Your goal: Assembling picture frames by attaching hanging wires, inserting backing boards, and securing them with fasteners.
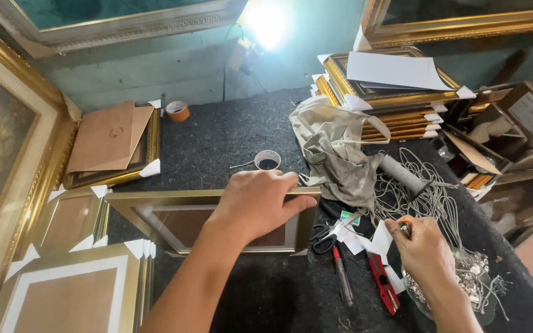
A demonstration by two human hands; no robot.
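My left hand (255,203) grips the top edge of a gold picture frame (155,213) that lies face down on the dark felt table, its brown backing showing. To the right, my right hand (424,246) pinches a small metal piece at its fingertips, just over a heap of small metal hangers (473,271). White paper corner pieces (365,237) lie beside that hand. Black scissors (321,237), a marker pen (342,277) and a red utility knife (382,282) rest between my two hands.
Gold frames (75,290) with white corner protectors are stacked at the left. Another stack (396,102) stands at the back right under white paper. A grey cloth (334,154), a cord spool (402,174), loose cord (433,197) and tape rolls (268,160) lie behind.
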